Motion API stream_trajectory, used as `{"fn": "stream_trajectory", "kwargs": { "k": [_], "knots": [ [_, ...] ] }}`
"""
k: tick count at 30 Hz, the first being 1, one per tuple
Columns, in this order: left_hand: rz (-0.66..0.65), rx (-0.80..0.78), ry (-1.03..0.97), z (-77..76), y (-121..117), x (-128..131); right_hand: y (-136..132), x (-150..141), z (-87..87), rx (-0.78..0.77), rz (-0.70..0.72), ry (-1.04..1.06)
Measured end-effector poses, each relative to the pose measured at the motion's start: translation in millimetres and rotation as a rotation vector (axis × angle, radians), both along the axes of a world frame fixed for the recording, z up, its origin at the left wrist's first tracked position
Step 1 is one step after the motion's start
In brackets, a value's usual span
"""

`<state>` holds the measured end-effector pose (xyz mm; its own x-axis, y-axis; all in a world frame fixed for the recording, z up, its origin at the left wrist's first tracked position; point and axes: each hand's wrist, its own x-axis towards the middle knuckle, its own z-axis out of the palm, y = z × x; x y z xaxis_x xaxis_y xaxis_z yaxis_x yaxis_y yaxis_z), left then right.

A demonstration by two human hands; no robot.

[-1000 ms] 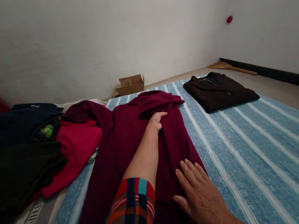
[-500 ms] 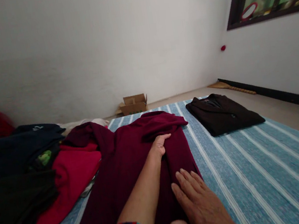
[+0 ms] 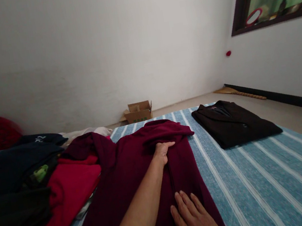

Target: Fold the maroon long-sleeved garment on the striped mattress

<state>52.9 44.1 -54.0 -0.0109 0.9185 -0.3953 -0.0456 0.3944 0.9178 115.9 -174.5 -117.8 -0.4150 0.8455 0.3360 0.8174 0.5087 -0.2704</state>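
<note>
A maroon long-sleeved top (image 3: 137, 168) lies spread in front of me, one side folded inward with a crease running toward me. My left hand (image 3: 164, 151) rests on its upper part, just below the bunched fold near the collar. One digit of that hand stretches out to the right; its other fingers are mostly hidden. Nearer to me, my right hand (image 3: 194, 217) lies flat on the folded strip of the top, palm down, fingers extended and slightly apart. Neither hand grips anything that I can see.
A folded dark brown garment (image 3: 234, 124) lies right of the top on the blue striped bed cover (image 3: 253, 180). Piled clothes, among them a pink garment (image 3: 76, 186) and a navy one (image 3: 18, 164), are at left. A cardboard box (image 3: 138, 112) stands by the wall.
My right hand has moved down toward me along the folded strip and now lies flat on it. My left hand stays near the upper fold. The view has tilted up slightly.
</note>
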Motion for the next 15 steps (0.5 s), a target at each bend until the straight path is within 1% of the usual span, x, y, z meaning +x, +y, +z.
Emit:
{"fn": "stream_trajectory", "kwargs": {
  "k": [3, 5, 7, 8, 9, 11, 12, 14, 15],
  "knots": [
    [0.094, 0.06, 0.218, 5.0, 10, -1, 5, -2, -10.1, 0.008, 0.014, -0.008],
    [0.14, 0.098, 0.343, 12.6, 15, -8, 7, -3, -17.3, 0.019, 0.008, -0.014],
    [0.127, 0.115, 0.513, 23.5, 17, -18, 9, -5, -23.7, 0.036, -0.009, -0.02],
    [0.099, 0.129, 0.647, 29.7, 16, -22, 10, -6, -26.2, 0.05, -0.019, -0.022],
    [0.056, 0.16, 0.839, 35.9, 14, -26, 10, -7, -28.4, 0.07, -0.028, -0.025],
    [0.018, 0.26, 1.216, 46.5, 8, -28, 11, -9, -31.9, 0.129, -0.043, -0.028],
    [0.028, 0.325, 1.36, 50.4, 4, -27, 11, -11, -33.7, 0.167, -0.054, -0.028],
    [0.06, 0.477, 1.512, 54.6, -2, -21, 13, -14, -38.4, 0.255, -0.095, -0.02],
    [0.048, 0.564, 1.556, 55.0, -2, -17, 14, -16, -41.5, 0.304, -0.121, -0.012]
  ]
}}
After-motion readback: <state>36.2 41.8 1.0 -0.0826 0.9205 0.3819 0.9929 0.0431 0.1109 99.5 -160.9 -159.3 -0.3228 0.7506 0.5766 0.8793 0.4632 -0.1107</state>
